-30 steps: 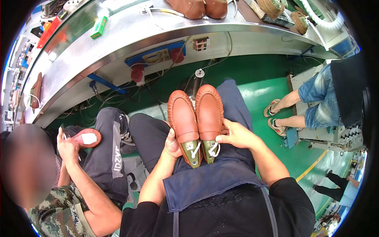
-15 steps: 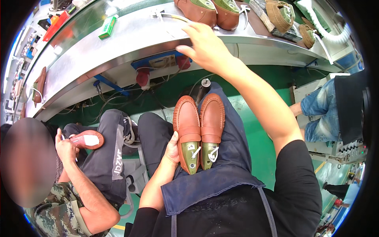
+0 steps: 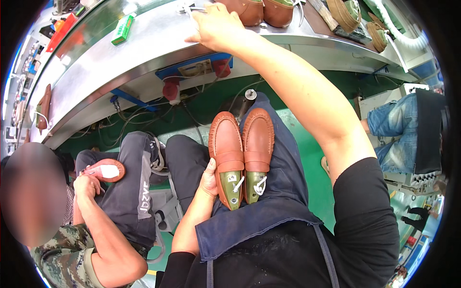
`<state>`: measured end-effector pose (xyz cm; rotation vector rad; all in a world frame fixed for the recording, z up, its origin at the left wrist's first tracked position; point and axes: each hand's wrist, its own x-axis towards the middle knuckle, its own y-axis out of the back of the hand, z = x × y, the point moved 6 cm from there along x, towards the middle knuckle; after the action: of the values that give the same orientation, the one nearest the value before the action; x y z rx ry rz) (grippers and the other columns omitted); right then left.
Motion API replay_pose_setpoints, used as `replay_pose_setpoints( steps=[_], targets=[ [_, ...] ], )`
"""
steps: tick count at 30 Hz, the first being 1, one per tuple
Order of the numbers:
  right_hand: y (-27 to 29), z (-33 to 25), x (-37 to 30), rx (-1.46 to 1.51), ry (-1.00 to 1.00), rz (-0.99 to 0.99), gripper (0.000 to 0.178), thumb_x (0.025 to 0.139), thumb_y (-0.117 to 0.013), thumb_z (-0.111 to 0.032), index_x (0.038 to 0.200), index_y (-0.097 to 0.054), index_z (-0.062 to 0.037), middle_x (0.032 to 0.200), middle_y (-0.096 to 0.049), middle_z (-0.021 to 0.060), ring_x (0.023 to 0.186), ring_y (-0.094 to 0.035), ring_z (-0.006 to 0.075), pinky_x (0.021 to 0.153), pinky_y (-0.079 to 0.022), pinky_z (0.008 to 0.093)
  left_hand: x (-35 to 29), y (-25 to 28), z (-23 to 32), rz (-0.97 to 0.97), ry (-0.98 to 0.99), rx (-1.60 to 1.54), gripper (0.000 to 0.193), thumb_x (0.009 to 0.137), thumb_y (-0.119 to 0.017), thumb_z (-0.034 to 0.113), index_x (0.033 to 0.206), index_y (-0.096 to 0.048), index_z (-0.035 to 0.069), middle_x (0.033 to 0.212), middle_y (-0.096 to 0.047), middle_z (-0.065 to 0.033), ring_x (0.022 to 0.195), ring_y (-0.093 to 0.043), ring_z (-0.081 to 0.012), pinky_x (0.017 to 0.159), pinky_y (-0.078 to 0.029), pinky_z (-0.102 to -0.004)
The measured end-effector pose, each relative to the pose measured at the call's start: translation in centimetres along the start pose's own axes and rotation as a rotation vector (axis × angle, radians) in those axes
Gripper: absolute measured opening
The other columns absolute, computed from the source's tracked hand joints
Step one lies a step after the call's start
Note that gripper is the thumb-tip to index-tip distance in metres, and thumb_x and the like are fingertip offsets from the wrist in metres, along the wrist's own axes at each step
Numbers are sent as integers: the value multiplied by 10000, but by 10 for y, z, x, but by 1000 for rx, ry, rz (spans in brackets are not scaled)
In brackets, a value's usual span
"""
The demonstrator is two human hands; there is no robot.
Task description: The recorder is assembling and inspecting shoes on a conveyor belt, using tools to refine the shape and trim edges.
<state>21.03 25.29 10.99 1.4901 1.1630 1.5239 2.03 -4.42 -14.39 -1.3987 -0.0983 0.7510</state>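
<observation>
A pair of brown leather loafers lies side by side across my lap, toes pointing away: the left loafer [image 3: 226,144] and the right loafer [image 3: 258,141]. Green lasts with white cord loops fill their heel openings. My left hand [image 3: 209,180] grips the outer side of the left loafer, thumb on top. Over the bench's near edge, my right hand [image 3: 217,28] is stretched out, fingers apart, holding nothing that I can see. Close to its fingertips lies a thin white cord-like item [image 3: 186,8], partly hidden by them. Another pair of brown loafers [image 3: 277,12] stands just beyond.
The metal bench [image 3: 158,36] curves across the far side, with a small green box [image 3: 122,30] on it. Tan shoes [image 3: 345,14] and a white hose [image 3: 398,41] are at far right. On my left, a co-worker handles a brown shoe [image 3: 106,170]. Cables hang below the bench.
My right hand has moved left and farther over the bench, toward the white cord-like item. My left hand keeps its hold on the loafer. The co-worker's hand has lowered slightly.
</observation>
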Motion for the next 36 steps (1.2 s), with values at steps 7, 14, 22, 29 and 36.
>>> replay_pose_setpoints(
  steps=[7,14,22,29,36],
  targets=[
    [-11,14,12,23,-141,-123,722,935,-724,-552,1466,-589,-81,1528,-525,194,1401,-506,392,1143,-424,509,2,-5,0,-14,-4,67,916,924,-694,661,1566,-434,61,1459,-614,-189,1280,-641,-353,1107,-515,-559],
    [11,25,8,75,-74,-329,448,933,-709,-383,1198,-721,-21,998,-750,178,811,-741,296,743,-603,400,-3,-2,0,-15,9,49,931,917,-697,669,1567,-431,59,1464,-612,-193,1281,-643,-355,1099,-524,-553],
    [51,25,-174,1730,-509,-421,442,1049,-532,-302,1352,-602,12,1041,-712,103,682,-619,124,555,-478,267,0,-9,1,-63,20,76,925,917,-696,671,1555,-446,50,1452,-621,-189,1272,-650,-349,1089,-533,-551],
    [82,12,-243,1330,-407,-614,600,1079,-450,-359,1581,-445,-30,887,-674,67,637,-502,84,559,-401,235,2,-12,0,-49,23,50,921,916,-684,688,1550,-456,60,1433,-635,-181,1254,-658,-346,1092,-532,-541],
    [73,5,-253,1013,-158,-493,512,1079,-436,-183,1580,-451,-77,963,-678,162,722,-608,200,683,-513,351,2,-11,-2,-78,24,54,927,924,-678,682,1572,-428,67,1474,-606,-183,1279,-644,-350,1098,-529,-536]
  ],
)
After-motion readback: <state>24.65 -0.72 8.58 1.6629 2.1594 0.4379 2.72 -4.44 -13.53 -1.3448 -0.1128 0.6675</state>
